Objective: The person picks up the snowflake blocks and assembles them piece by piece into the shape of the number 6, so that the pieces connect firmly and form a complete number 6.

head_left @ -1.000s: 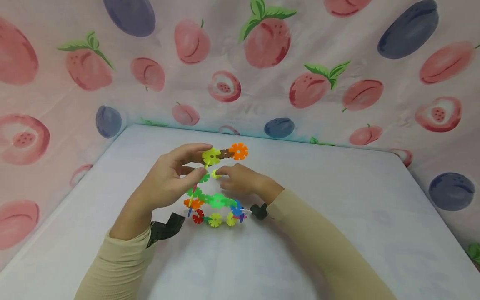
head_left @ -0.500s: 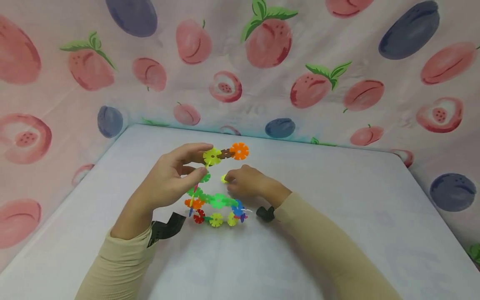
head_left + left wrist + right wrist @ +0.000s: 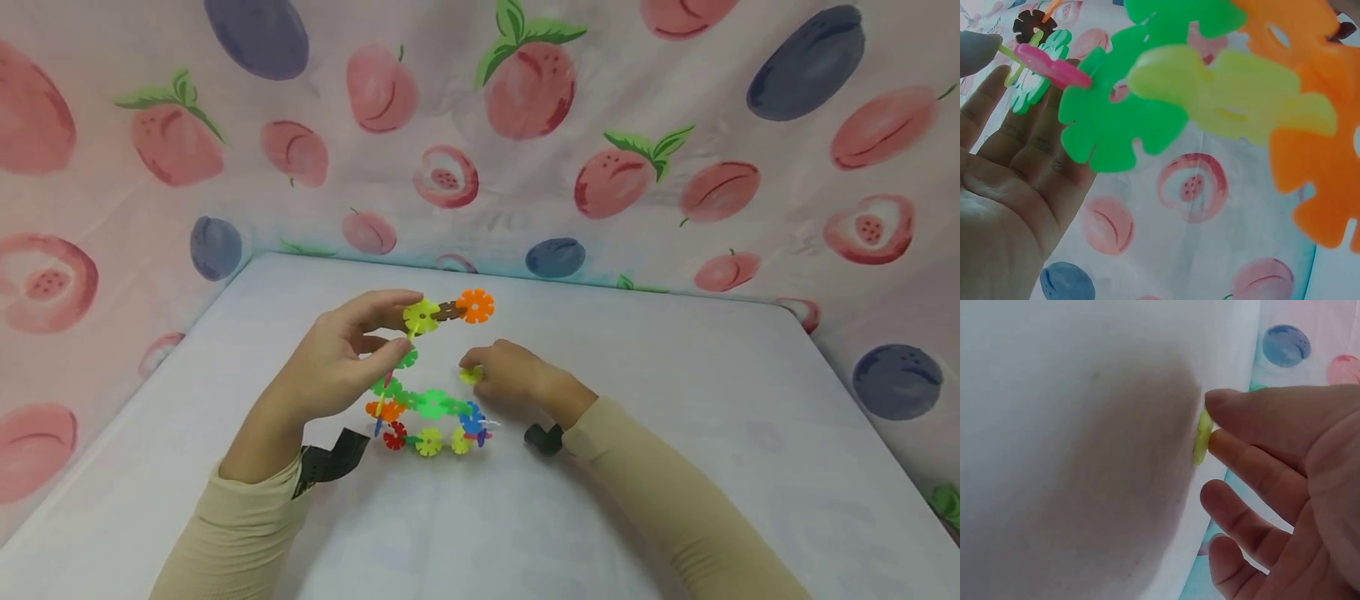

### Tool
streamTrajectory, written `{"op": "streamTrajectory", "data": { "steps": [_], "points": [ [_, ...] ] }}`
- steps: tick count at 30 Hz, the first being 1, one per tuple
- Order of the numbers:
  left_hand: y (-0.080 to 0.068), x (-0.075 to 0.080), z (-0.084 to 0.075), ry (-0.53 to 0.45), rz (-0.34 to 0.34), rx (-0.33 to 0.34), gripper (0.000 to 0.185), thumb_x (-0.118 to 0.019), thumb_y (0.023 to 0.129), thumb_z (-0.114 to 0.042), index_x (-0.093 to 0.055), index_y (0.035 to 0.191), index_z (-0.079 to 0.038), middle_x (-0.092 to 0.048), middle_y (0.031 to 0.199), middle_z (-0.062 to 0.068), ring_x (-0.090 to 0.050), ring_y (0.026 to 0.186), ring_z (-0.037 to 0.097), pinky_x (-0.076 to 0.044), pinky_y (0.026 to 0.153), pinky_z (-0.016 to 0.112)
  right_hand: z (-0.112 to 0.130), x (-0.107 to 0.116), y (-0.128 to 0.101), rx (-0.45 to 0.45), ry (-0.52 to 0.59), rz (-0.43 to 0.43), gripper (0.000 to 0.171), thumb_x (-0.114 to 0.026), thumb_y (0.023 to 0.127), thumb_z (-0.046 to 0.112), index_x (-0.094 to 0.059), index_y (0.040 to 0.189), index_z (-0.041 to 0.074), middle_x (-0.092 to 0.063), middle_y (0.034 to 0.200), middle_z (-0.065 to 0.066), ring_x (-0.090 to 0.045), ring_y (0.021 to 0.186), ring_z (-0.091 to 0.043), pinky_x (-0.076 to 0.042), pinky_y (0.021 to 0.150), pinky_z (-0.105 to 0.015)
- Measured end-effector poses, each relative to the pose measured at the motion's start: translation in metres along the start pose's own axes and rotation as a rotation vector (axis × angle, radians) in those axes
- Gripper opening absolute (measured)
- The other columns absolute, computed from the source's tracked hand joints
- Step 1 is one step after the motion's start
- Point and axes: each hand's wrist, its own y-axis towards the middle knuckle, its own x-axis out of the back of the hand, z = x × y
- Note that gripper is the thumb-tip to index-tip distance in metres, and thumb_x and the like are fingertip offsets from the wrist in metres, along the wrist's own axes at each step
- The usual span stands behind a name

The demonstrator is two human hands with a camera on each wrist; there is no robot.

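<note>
On the white desk (image 3: 675,433), near its middle: a toy structure (image 3: 429,400) of snap-together flower-shaped plastic discs, standing with its base row of red, yellow and blue discs on the cloth and rising to a yellow-green disc (image 3: 422,317), a brown link and an orange disc (image 3: 476,306) at the top. Left hand (image 3: 337,367) up against the left side of the structure, thumb and forefinger pinching the upper stem just beside the yellow-green disc, apparently to keep the tall, thin assembly upright and steady; from the left wrist view, palm open behind a pink piece (image 3: 1047,65) with green (image 3: 1119,119), yellow and orange discs crowding close to the lens. Right hand (image 3: 513,379) just right of the structure, low over the desk, grip closed on a single small yellow-green disc (image 3: 471,375) between thumb and forefinger; same pinch in the right wrist view, loose disc (image 3: 1202,437) edge-on between the fingertips (image 3: 1225,400), other fingers loosely curled below. Loose disc apart from the structure, level with its green middle row, seemingly held edge-forward so that a slot can meet another piece. Discs glossy, notched round the rim, bright and translucent at the edges. Behind the desk, a pink curtain (image 3: 675,100) printed with peaches and plums; beige sleeves and dark wrist straps on both arms
</note>
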Motion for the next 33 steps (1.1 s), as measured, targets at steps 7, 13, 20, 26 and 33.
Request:
{"op": "streamTrajectory", "data": {
  "steps": [7, 13, 20, 26, 33],
  "points": [
    [0.0, 0.0, 0.001, 0.006, -0.004, -0.001, 0.044, -0.062, 0.093, 0.001, -0.058, 0.136, -0.003, -0.062, 0.13, 0.009, -0.063, 0.109, 0.024, -0.054, 0.087, 0.027, -0.001, -0.003, 0.0, 0.002, 0.0, -0.029, 0.034, -0.067, 0.093, 0.008, -0.068, 0.127, 0.011, -0.067, 0.121, -0.002, -0.056, 0.116, -0.023, -0.041, 0.107, -0.039],
    [0.0, 0.0, 0.001, 0.012, -0.003, -0.005, 0.044, -0.063, 0.092, 0.002, -0.058, 0.136, -0.003, -0.062, 0.129, 0.01, -0.063, 0.109, 0.024, -0.054, 0.088, 0.029, -0.007, -0.003, -0.001, -0.052, 0.085, 0.005, 0.036, -0.069, 0.091, 0.008, -0.067, 0.127, 0.007, -0.065, 0.119, -0.004, -0.056, 0.112, -0.022, -0.043, 0.105, -0.037],
    [-0.001, 0.0, 0.001, 0.013, 0.001, 0.001, 0.044, -0.062, 0.093, 0.001, -0.058, 0.136, -0.003, -0.062, 0.129, 0.009, -0.063, 0.11, 0.025, -0.054, 0.088, 0.029, -0.01, -0.004, -0.006, -0.092, 0.116, 0.016, 0.022, -0.075, 0.09, 0.015, -0.071, 0.112, 0.011, -0.06, 0.101, -0.001, -0.054, 0.098, -0.019, -0.049, 0.093, -0.033],
    [-0.001, 0.0, 0.0, 0.013, -0.004, 0.006, 0.043, -0.063, 0.093, 0.001, -0.058, 0.136, -0.002, -0.062, 0.13, 0.01, -0.063, 0.11, 0.025, -0.053, 0.088, 0.027, -0.015, -0.003, -0.012, -0.079, 0.154, -0.007, 0.016, -0.077, 0.089, 0.016, -0.068, 0.102, 0.014, -0.059, 0.09, 0.0, -0.054, 0.089, -0.019, -0.049, 0.082, -0.031],
    [-0.001, 0.0, 0.0, 0.008, -0.004, 0.015, 0.043, -0.062, 0.093, 0.001, -0.058, 0.136, -0.003, -0.062, 0.129, 0.01, -0.063, 0.11, 0.025, -0.053, 0.088, 0.026, -0.017, 0.009, -0.029, -0.042, 0.285, -0.136, 0.018, -0.076, 0.09, 0.019, -0.068, 0.104, 0.011, -0.061, 0.087, 0.001, -0.059, 0.079, -0.016, -0.051, 0.072, -0.028]
  ]
}}
